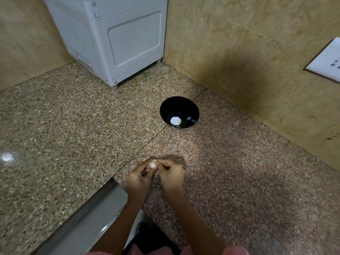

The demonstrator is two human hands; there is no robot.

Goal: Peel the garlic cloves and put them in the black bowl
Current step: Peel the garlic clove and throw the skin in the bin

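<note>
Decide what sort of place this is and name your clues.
Probably a kitchen: a granite counter, a white appliance in its corner, and garlic being peeled near a black bowl.

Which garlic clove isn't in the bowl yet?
The garlic clove pinched between the left hand and right hand, above the counter. The other clove lies inside the black bowl, apart from both hands.
</note>
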